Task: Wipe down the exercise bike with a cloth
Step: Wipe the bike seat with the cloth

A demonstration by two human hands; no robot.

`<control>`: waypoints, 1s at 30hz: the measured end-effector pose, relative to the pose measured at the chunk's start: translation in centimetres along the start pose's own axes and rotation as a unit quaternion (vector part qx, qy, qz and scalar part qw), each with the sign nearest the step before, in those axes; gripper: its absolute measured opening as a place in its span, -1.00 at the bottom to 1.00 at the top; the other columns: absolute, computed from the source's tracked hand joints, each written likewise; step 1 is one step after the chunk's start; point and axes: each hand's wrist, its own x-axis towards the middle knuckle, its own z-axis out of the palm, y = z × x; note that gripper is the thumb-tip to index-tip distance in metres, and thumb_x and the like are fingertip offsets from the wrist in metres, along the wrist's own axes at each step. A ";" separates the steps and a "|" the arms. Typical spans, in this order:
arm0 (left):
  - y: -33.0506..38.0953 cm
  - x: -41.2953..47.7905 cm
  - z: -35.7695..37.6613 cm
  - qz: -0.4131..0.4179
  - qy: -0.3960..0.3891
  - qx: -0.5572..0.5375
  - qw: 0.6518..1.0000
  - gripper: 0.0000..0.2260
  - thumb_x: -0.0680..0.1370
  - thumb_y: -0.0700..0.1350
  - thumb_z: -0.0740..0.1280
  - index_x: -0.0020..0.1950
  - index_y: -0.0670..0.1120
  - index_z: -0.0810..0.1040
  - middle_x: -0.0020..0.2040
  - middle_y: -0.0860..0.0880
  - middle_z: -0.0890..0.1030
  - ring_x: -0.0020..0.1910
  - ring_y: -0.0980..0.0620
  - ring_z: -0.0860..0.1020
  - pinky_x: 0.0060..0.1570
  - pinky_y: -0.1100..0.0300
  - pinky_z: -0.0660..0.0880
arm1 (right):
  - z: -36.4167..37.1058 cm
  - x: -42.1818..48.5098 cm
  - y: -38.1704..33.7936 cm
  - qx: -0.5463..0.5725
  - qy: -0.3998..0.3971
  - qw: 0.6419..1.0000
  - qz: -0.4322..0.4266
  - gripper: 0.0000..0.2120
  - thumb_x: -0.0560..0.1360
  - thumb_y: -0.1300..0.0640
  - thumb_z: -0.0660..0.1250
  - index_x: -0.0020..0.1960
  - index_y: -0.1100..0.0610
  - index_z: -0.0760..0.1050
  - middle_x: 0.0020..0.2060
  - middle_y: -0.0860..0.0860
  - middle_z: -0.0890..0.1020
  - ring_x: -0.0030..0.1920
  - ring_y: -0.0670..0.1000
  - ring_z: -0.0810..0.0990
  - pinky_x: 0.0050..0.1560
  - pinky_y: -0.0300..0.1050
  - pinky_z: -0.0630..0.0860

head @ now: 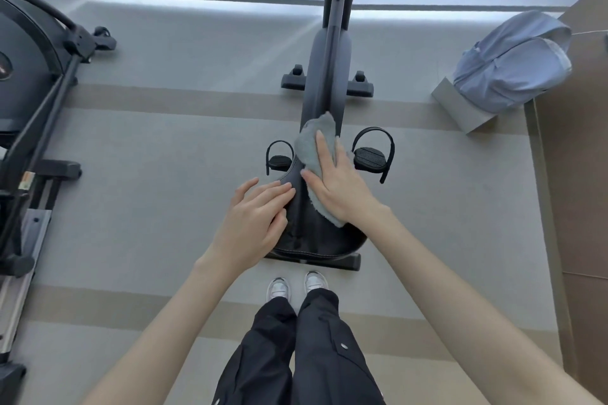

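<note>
A dark exercise bike (pixel 324 76) stands straight ahead of me, seen from above, with its black saddle (pixel 312 233) nearest. A grey cloth (pixel 314 145) lies over the front half of the saddle. My right hand (pixel 335 181) presses flat on the cloth with straight fingers. On the saddle's left side rests my left hand (pixel 260 217), its fingers relaxed and holding nothing. Two black pedals (pixel 370 156) with straps stick out on either side of the frame.
Another black exercise machine (pixel 29 108) fills the left edge. A light blue backpack (pixel 513 62) sits on a grey block (pixel 460 108) at the right, beside a brown wall panel. My shoes (pixel 297 286) stand just behind the bike's rear foot on grey carpet.
</note>
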 end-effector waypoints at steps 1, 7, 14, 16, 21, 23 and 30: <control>0.0 0.0 0.0 -0.002 -0.001 -0.002 1.000 -0.62 0.55 -0.12 0.08 0.21 -0.18 0.60 0.22 -0.06 0.60 0.25 -0.02 0.53 0.36 0.01 0.18 | 0.0 1.7 -0.4 0.020 0.008 1.000 0.001 -0.36 0.60 -0.10 0.10 0.53 0.06 -0.13 0.48 0.29 -0.07 0.50 0.21 -0.10 0.47 0.12 -0.03; 0.2 0.0 0.1 -0.011 0.001 -0.014 1.000 -0.62 0.56 -0.09 0.09 0.20 -0.17 0.60 0.22 -0.04 0.60 0.24 -0.01 0.53 0.37 0.03 0.17 | -1.9 9.6 0.0 0.064 -0.010 0.997 0.037 -0.57 0.58 -0.12 0.12 0.28 0.16 0.38 0.18 0.23 0.48 0.23 0.21 0.41 0.19 -0.03 0.34; 0.6 -0.1 0.0 -0.023 0.001 -0.029 0.999 -0.68 0.58 -0.12 0.16 0.22 -0.17 0.59 0.24 -0.04 0.59 0.26 0.01 0.52 0.40 0.05 0.14 | -0.7 5.3 1.4 0.196 0.020 0.978 0.069 -0.41 0.56 -0.19 0.09 0.50 0.04 0.07 0.30 0.19 0.43 0.30 0.16 0.40 0.32 0.06 0.30; 0.6 -0.1 0.0 -0.025 0.000 -0.032 0.999 -0.69 0.56 -0.15 0.19 0.23 -0.17 0.59 0.25 -0.05 0.58 0.26 0.00 0.52 0.40 0.04 0.15 | -0.3 2.4 2.1 0.180 -0.006 0.979 0.091 -0.36 0.56 -0.22 0.06 0.52 0.04 -0.03 0.33 0.21 0.43 0.29 0.19 0.42 0.27 0.00 0.32; 0.4 0.0 -0.1 -0.004 -0.001 -0.024 1.000 -0.62 0.58 -0.07 0.09 0.20 -0.18 0.60 0.21 -0.06 0.60 0.23 -0.01 0.54 0.38 0.01 0.18 | -0.1 -4.2 3.8 0.072 -0.035 0.994 0.074 -0.43 0.56 -0.22 0.04 0.47 0.03 0.10 0.29 0.14 0.43 0.28 0.19 0.39 0.20 0.03 0.32; 0.1 0.0 -0.2 0.005 -0.003 -0.022 1.000 -0.60 0.58 -0.06 0.07 0.19 -0.18 0.61 0.21 -0.06 0.60 0.22 -0.02 0.55 0.37 0.00 0.20 | 0.1 -6.5 4.2 0.079 -0.026 0.994 0.071 -0.45 0.57 -0.19 0.06 0.48 0.03 0.12 0.32 0.10 0.37 0.33 0.13 0.32 0.27 -0.01 0.27; -1.5 0.5 -0.6 0.049 -0.015 -0.040 0.998 -0.60 0.58 -0.06 0.07 0.19 -0.17 0.61 0.20 -0.04 0.61 0.24 -0.02 0.54 0.37 0.00 0.20 | 1.1 -8.9 2.8 0.028 0.014 0.997 0.072 -0.40 0.58 -0.18 0.01 0.53 -0.02 -0.09 0.51 0.11 0.07 0.50 0.03 -0.01 0.45 -0.11 -0.04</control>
